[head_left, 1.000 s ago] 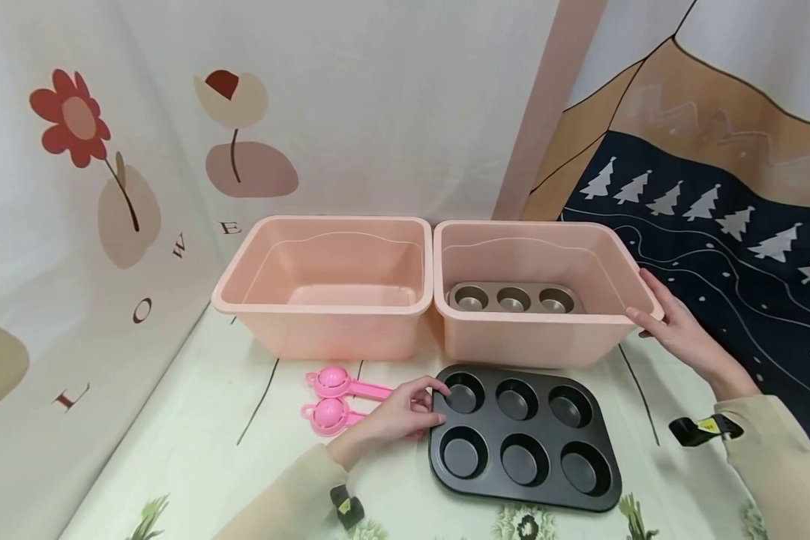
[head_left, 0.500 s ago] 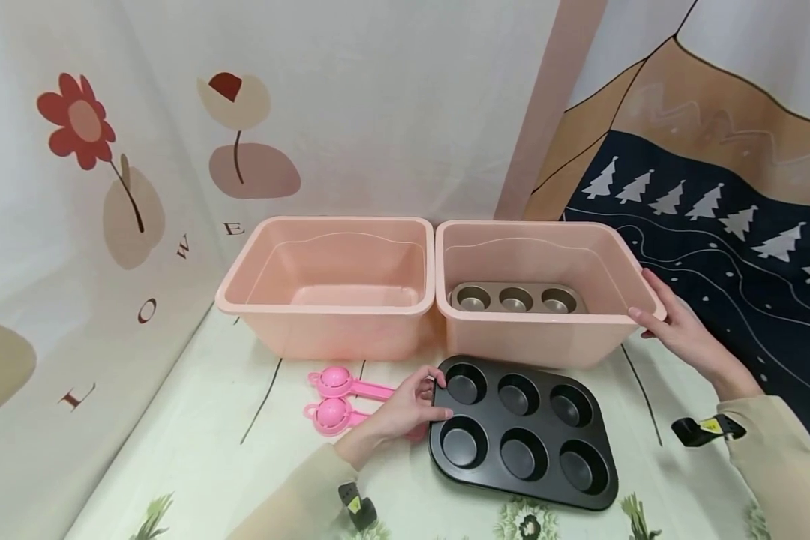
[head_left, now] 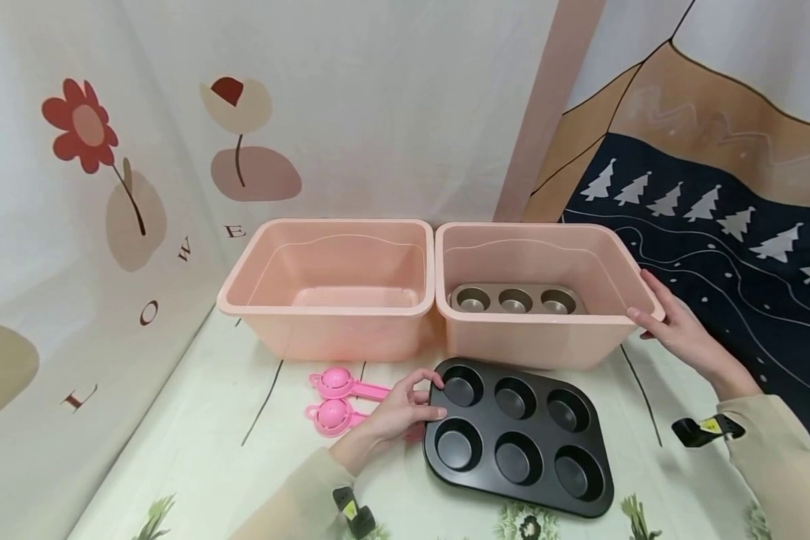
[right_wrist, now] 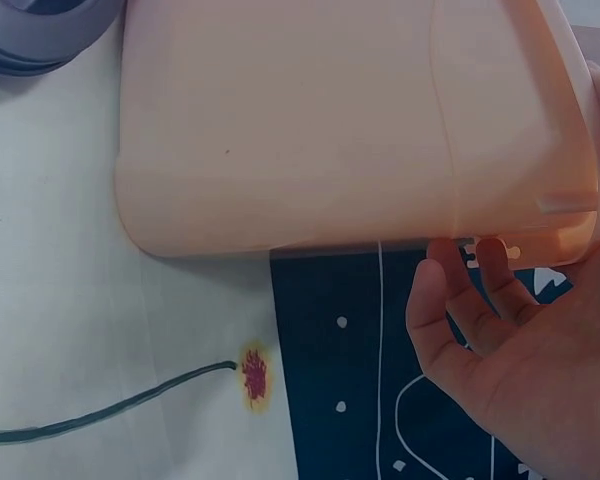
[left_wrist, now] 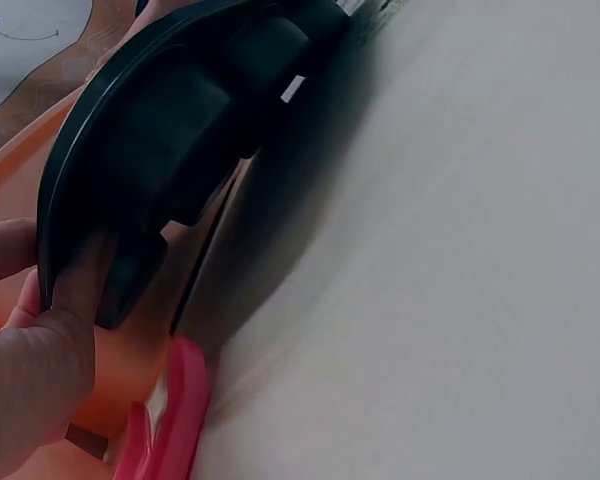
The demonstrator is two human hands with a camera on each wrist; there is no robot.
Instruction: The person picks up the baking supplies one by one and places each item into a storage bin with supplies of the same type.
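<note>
My left hand (head_left: pixel 397 411) pinches the left edge of a black muffin pan (head_left: pixel 536 395), thumb on top and fingers at the rim. From the left wrist, the underside of the pan (left_wrist: pixel 160 130) shows, raised off the cloth with a shadow below it. At the right front corner of the right pink bin (head_left: pixel 513 341), my right hand (head_left: pixel 688 341) grips the rim, as the right wrist view of that hand (right_wrist: pixel 520 350) also shows. A smaller bronze muffin pan (head_left: pixel 536 290) leans or lies inside that bin; its lower part is hidden by the front wall.
A second pink bin (head_left: pixel 327 334) stands beside the first at the left, rims nearly touching. Two pink ball-ended tools (head_left: pixel 337 381) with long handles lie in front of it, partly behind my left hand. A printed curtain (head_left: pixel 378 112) hangs behind.
The left hand has shifted its hold on the black muffin pan, which has risen and moved slightly left. The right hand stays on the bin rim.
</note>
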